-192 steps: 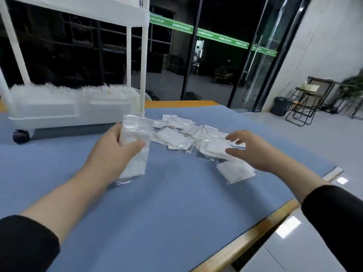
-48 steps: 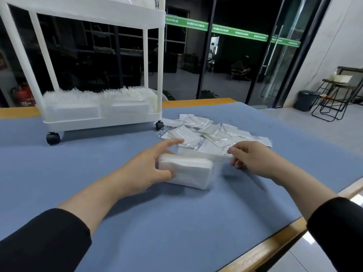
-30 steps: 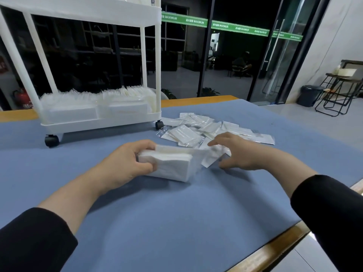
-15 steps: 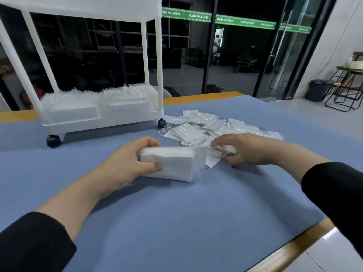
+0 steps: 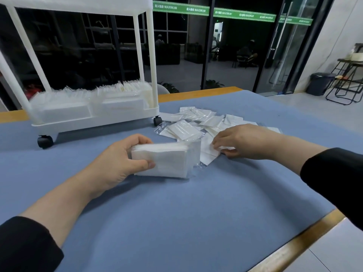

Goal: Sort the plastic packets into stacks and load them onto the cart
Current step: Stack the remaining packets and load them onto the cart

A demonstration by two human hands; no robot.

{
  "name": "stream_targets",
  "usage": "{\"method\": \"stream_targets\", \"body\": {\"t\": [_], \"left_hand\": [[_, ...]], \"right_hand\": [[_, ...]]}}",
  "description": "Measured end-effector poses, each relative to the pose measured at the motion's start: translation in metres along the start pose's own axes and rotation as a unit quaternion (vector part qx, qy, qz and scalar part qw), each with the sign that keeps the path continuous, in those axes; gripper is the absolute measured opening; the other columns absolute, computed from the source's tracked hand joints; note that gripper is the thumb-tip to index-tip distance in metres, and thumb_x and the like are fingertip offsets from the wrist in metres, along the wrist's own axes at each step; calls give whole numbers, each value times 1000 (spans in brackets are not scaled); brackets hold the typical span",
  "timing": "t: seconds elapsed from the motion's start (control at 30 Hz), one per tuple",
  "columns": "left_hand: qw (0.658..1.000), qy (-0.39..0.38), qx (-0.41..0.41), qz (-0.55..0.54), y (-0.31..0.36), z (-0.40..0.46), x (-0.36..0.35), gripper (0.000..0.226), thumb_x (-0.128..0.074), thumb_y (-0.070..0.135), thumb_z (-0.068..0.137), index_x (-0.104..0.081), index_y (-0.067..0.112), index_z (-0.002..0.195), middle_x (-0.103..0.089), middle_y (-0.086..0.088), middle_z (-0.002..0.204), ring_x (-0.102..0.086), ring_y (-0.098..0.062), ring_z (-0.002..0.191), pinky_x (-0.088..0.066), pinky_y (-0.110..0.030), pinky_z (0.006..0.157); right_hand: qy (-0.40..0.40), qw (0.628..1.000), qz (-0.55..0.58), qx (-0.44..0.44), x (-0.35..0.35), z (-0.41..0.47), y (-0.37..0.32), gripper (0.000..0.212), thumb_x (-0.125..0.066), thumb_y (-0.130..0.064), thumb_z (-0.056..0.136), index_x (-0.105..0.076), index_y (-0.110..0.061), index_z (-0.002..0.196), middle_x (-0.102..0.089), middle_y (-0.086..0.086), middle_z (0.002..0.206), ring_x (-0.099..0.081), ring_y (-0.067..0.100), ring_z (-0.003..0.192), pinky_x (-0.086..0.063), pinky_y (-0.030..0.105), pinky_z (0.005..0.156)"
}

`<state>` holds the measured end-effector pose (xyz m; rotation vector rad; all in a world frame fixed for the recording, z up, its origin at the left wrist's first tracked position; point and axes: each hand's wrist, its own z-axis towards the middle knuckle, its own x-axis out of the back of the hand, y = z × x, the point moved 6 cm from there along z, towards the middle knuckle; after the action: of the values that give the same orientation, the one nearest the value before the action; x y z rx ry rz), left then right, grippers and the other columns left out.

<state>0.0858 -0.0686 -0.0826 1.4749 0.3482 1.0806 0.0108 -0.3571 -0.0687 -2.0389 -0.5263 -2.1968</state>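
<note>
The stack point(image 5: 167, 161) of packets stands on edge on the blue mat point(image 5: 176, 222), in front of the cart point(image 5: 94, 114). The left hand point(image 5: 117, 161) grips its end, thumb in front and fingers curled over the top. Just beside the stack, the right hand point(image 5: 241, 140) pinches one flat packet point(image 5: 208, 154) at the near edge of the loose pile point(image 5: 196, 124). More packets fill the cart's bottom shelf.

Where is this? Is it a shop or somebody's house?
Probably an office or workshop, not a house: tall glass doors with green MAXIMUM signs, a blue work table, and a white cart full of packets.
</note>
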Motion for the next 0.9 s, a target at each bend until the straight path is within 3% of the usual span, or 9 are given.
{"method": "stream_targets", "body": {"t": [0.1,0.27,0.43,0.5,0.57,0.67,0.77,0.83,0.9], "left_hand": [[1000,2,0,-2,0,1,1,33,-85,19,71,-65,34,93,-60,10,72,-46,-10,62,-35,-18,52],[1000,0,3,-8,-1,1,1,33,-78,26,65,-65,32,95,-60,8,75,-46,-11,63,-35,-21,53],[999,-30,-4,-45,4,-2,2,31,-78,18,65,-63,31,88,-61,11,76,-52,-6,64,-41,-16,56],[998,-50,-8,-31,6,-4,1,29,-79,19,65,-63,30,87,-60,9,75,-51,-7,65,-41,-17,57],[998,-52,-4,-26,5,-4,1,29,-80,21,65,-64,30,88,-61,8,75,-52,-8,67,-42,-17,59],[999,-38,-6,-25,4,-3,-2,32,-82,22,67,-66,29,94,-68,8,104,-61,-6,86,-46,-18,73],[999,-29,-28,-15,5,-3,-6,37,-87,11,74,-65,30,97,-44,34,144,-57,6,120,-47,-14,87],[999,-30,-34,-15,6,-2,-8,45,-84,6,79,-58,31,105,-34,41,148,-59,9,112,-47,-14,85],[997,-31,-41,-49,7,-2,-9,60,-80,-2,82,-45,33,116,-39,39,147,-62,6,98,-49,-14,84]], "right_hand": [[28,999,-13,9,-2,5,-2,22,-51,-29,91,-68,-26,103,-67,-9,111,-63,21,98,-54,39,72],[43,998,-30,19,-5,11,-7,38,-30,-39,89,-62,-18,90,-62,-1,98,-60,27,86,-52,42,67],[59,990,110,-65,6,11,2,8,-53,-24,95,-60,-24,95,-60,-7,104,-58,19,93,-49,36,81],[80,974,175,-116,21,9,8,7,-59,-21,95,-64,-25,97,-64,-11,110,-58,14,98,-44,26,83],[82,955,237,-160,40,9,7,7,-62,-24,94,-66,-30,93,-66,-14,107,-59,7,95,-43,24,79],[52,941,290,-167,65,16,-8,13,-65,-26,90,-64,-35,80,-69,-19,88,-62,5,86,-48,27,76],[3,950,281,-139,81,32,-36,10,-64,-29,87,-67,-32,79,-65,-21,71,-54,3,64,-45,22,64],[-26,955,270,-122,87,43,-52,9,-63,-29,86,-68,-27,80,-58,-18,63,-44,3,53,-37,15,52],[-74,959,254,-100,88,53,-68,9,-62,-28,86,-68,-22,82,-53,-15,62,-39,4,51,-34,16,51]]}}
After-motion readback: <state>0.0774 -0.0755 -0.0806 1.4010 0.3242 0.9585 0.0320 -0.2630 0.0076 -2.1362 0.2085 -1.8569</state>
